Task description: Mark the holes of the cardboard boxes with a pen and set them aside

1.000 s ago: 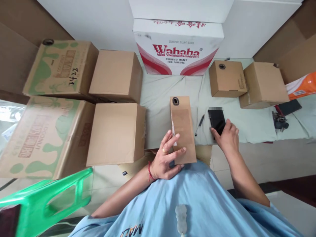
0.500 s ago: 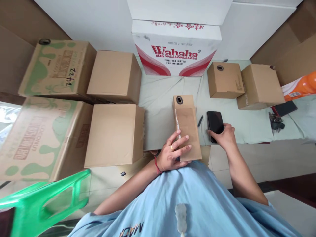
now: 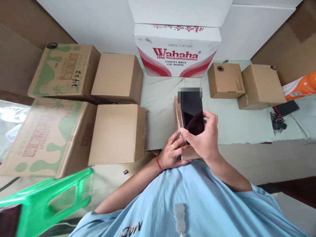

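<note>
A narrow brown cardboard box (image 3: 175,108) lies near the table's front edge, close against my shirt. My left hand (image 3: 171,153) rests over its near left part, with the fingers spread and lying on the cardboard. Above the box, my right hand (image 3: 206,140) holds a black smartphone (image 3: 194,115), thumb on its left edge and fingers on its right. The phone and right hand hide most of the box's top. The phone's far end is covered by a blurred patch. Whether the phone touches the box I cannot tell.
Several cardboard cartons (image 3: 112,135) stand at the left. A white Wahaba-style water carton (image 3: 176,54) stands at the back. Two small boxes (image 3: 225,80), an orange bottle (image 3: 302,87) and keys (image 3: 278,123) are at the right. A green stool (image 3: 81,184) stands lower left.
My right hand has lifted the phone off the table and carried it left, over the box. My left hand has stayed on the box.
</note>
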Action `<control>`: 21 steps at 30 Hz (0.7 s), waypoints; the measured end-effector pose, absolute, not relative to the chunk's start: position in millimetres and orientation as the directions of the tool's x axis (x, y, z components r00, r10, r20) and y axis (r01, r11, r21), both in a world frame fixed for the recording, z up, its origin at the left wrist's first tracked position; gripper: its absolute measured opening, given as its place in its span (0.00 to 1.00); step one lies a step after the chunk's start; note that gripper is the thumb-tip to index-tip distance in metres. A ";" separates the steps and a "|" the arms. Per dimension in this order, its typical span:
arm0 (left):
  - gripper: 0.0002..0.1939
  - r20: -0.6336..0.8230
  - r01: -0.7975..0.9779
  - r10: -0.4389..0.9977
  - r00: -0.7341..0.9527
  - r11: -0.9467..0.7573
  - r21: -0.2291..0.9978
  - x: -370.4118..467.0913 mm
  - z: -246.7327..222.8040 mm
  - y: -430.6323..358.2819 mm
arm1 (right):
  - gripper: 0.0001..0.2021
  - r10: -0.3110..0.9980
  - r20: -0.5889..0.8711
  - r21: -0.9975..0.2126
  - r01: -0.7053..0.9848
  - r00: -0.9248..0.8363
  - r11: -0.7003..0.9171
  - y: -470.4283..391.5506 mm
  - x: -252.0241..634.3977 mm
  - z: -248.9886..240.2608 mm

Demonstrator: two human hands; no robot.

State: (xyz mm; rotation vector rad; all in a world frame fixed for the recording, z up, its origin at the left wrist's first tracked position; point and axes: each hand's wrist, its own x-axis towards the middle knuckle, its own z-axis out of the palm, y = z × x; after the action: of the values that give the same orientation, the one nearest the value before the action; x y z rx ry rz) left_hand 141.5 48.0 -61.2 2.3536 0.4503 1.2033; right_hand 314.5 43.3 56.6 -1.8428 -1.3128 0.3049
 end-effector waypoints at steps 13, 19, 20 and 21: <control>0.32 0.653 0.073 0.494 0.574 -0.825 0.560 142.3 -58.3 48.9 | 0.41 0.859 0.328 -0.699 0.713 0.394 -0.060 51.6 297.9 49.7; 0.39 0.656 0.053 0.472 0.589 -0.832 0.552 139.7 -60.6 49.8 | 0.41 0.839 0.334 -0.729 0.682 0.430 -0.059 47.2 318.7 40.2; 0.40 0.650 0.052 0.472 0.595 -0.830 0.555 139.0 -60.8 49.8 | 0.41 0.837 0.320 -0.730 0.678 0.444 -0.081 46.2 328.0 36.7; 0.41 0.645 0.052 0.474 0.600 -0.827 0.559 138.4 -61.0 49.7 | 0.42 0.831 0.308 -0.724 0.681 0.463 -0.111 45.2 338.9 32.6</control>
State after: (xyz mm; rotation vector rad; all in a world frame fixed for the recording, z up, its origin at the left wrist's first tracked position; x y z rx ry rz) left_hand 138.4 49.7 -61.0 2.3364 0.4165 1.1444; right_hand 338.9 45.2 32.6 -1.8474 -1.2744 0.2186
